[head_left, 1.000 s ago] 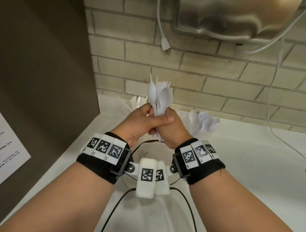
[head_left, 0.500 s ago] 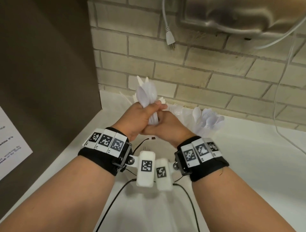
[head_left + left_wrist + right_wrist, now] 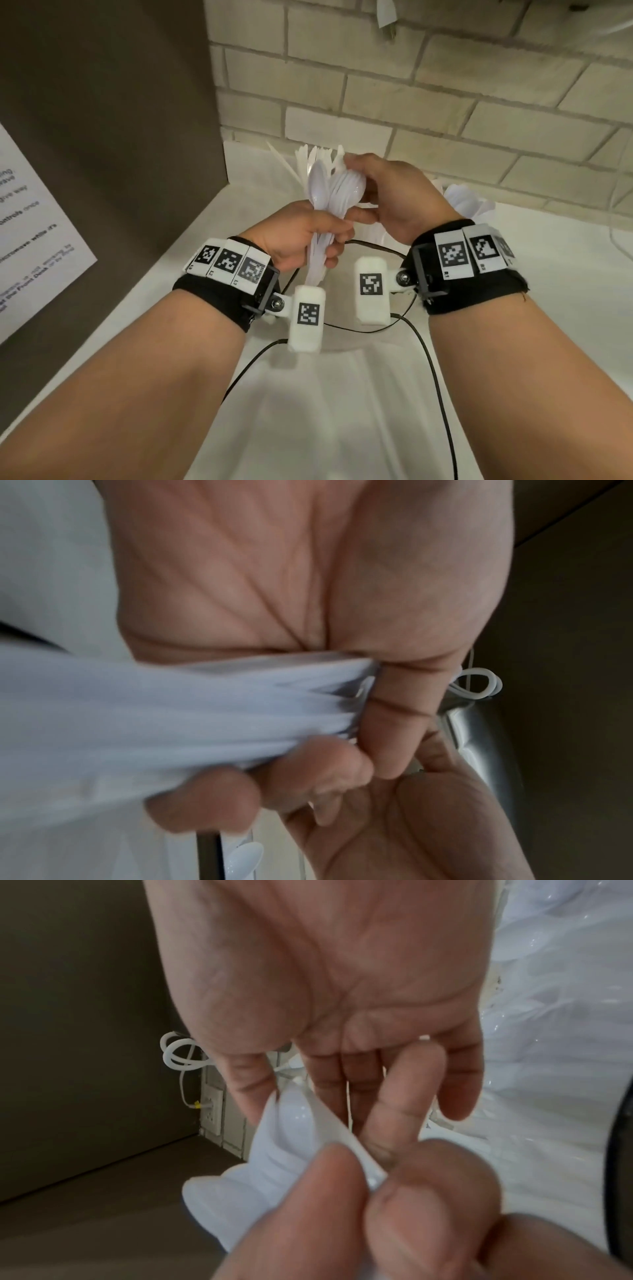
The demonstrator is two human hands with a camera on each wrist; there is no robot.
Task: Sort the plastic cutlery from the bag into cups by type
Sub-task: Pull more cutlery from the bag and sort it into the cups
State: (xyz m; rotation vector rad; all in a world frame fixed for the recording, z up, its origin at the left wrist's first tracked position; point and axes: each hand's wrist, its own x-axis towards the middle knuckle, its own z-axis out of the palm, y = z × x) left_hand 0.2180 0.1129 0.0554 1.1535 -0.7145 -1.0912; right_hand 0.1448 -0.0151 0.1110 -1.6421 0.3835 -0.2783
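Observation:
A bundle of white plastic spoons (image 3: 337, 193) stands upright over the white counter, and my left hand (image 3: 305, 236) grips it by the handles. In the left wrist view my fingers curl round the blurred handles (image 3: 171, 723). My right hand (image 3: 383, 192) is beside the spoon bowls with its fingers relaxed and laid over their tops. Its palm (image 3: 342, 988) shows flat in the right wrist view, behind the spoons (image 3: 291, 1137). White forks and knives (image 3: 308, 159) stick up behind the bundle. More spoons (image 3: 469, 202) stand at the right. The cups are hidden.
A dark brown panel (image 3: 102, 137) with a paper notice (image 3: 30, 240) closes off the left side. The brick wall (image 3: 411, 102) runs along the back of the white counter (image 3: 342, 428). Black cables (image 3: 435, 377) hang from my wrists. Glossy white cutlery (image 3: 565, 1015) is heaped to the right.
Both hands were clasped round the bundle's handles. My right hand has let go and moved up to the spoon bowls, while my left hand keeps hold.

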